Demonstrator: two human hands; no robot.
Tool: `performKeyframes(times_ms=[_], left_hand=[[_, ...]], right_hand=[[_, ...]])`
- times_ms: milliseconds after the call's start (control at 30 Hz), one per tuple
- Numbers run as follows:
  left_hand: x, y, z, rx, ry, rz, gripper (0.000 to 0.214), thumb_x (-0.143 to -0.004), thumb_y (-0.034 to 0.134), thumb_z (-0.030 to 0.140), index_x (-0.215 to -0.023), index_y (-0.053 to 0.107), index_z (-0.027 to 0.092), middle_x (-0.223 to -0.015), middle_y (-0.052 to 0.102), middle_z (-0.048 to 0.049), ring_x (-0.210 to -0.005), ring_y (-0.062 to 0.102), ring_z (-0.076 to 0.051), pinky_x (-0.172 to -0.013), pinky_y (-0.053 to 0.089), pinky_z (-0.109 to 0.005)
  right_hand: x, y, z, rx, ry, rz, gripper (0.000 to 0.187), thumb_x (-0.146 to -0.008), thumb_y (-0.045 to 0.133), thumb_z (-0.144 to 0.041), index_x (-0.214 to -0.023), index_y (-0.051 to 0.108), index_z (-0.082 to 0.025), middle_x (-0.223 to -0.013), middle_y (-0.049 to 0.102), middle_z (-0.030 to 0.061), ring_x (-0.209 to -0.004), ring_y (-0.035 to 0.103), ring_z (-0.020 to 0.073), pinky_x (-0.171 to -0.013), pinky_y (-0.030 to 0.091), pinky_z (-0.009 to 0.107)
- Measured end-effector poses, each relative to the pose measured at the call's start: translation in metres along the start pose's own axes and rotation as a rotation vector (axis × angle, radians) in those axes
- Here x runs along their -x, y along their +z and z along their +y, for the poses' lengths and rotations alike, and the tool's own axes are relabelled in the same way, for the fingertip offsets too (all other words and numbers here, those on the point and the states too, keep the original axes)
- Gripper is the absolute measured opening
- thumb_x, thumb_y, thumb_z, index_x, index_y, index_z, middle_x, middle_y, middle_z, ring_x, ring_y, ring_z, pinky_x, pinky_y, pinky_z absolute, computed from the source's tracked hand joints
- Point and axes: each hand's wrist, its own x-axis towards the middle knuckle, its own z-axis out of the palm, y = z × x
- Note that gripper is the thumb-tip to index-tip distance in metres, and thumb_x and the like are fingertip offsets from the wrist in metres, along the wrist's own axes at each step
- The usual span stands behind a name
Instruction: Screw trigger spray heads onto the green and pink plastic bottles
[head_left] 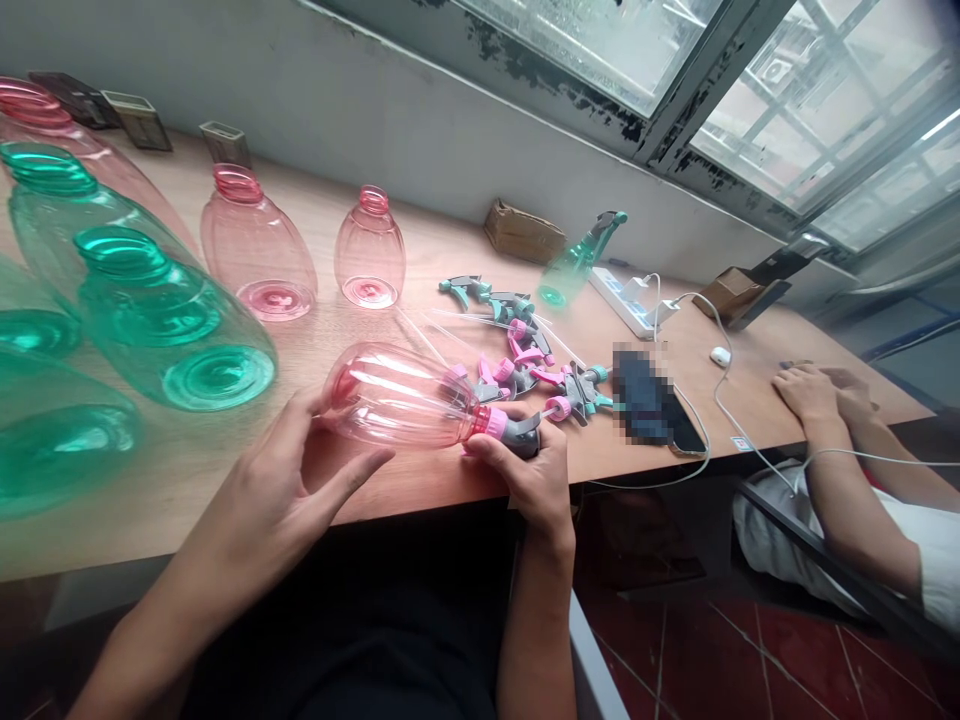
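A clear pink spray bottle (397, 395) lies on its side in the air above the table's front edge, its neck toward the right. Around its base is my left hand (289, 480), fingers behind the plastic and thumb held off it. My right hand (536, 475) closes on the grey and pink trigger head (514, 432) that sits at the bottle's neck. Just behind lie several loose trigger heads, such as a pink-collared one (581, 390) and a teal one (510, 303), with thin clear tubes. Part of the pile is seen through the bottle.
Open-necked green bottles (180, 330) and pink bottles (371, 250) stand at left and back. A green spray bottle (574, 265) with its head on stands near a power strip (622, 300). A phone (686, 430), white cables and another person's hands (814, 390) are at right.
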Motion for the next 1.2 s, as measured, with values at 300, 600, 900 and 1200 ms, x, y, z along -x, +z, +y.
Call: performKeyframes(times_ms=[300, 600, 900, 1200], left_hand=[[-0.0025, 0.0019, 0.0017, 0.002, -0.019, 0.012, 0.078, -0.089, 0.058, 0.08, -0.148, 0.055, 0.029, -0.141, 0.071, -0.0086, -0.129, 0.07, -0.034, -0.109, 0.058, -0.052], [-0.0011, 0.0005, 0.0039, -0.006, -0.013, -0.009, 0.078, -0.091, 0.06, 0.076, -0.153, 0.05, 0.03, -0.145, 0.068, -0.0085, -0.132, 0.067, -0.033, -0.114, 0.053, -0.049], [-0.001, 0.001, 0.006, -0.02, -0.023, -0.018, 0.077, -0.092, 0.058, 0.076, -0.152, 0.051, 0.027, -0.139, 0.069, -0.0088, -0.125, 0.069, -0.032, -0.116, 0.051, -0.05], [-0.0007, 0.0012, 0.0057, -0.017, -0.027, -0.02, 0.077, -0.092, 0.06, 0.075, -0.153, 0.05, 0.029, -0.142, 0.068, -0.0082, -0.128, 0.068, -0.032, -0.118, 0.05, -0.05]], right_hand=[[-0.0003, 0.0002, -0.0017, 0.036, -0.01, 0.007, 0.026, -0.079, 0.094, -0.035, -0.095, 0.078, -0.02, -0.082, 0.078, -0.001, -0.071, 0.071, 0.0159, -0.069, 0.057, 0.026], [-0.0003, 0.001, -0.003, 0.048, 0.024, 0.02, 0.031, -0.078, 0.094, -0.041, -0.095, 0.078, -0.02, -0.081, 0.077, -0.0005, -0.069, 0.071, 0.0174, -0.068, 0.059, 0.028], [0.0005, -0.0006, -0.0009, 0.039, 0.025, 0.01, 0.025, -0.082, 0.091, -0.036, -0.098, 0.077, -0.021, -0.081, 0.078, -0.0003, -0.072, 0.075, 0.019, -0.072, 0.061, 0.03], [0.0005, -0.0011, 0.0004, 0.038, 0.035, 0.014, 0.027, -0.082, 0.091, -0.036, -0.1, 0.077, -0.021, -0.083, 0.078, 0.0, -0.072, 0.076, 0.0197, -0.073, 0.063, 0.031]])
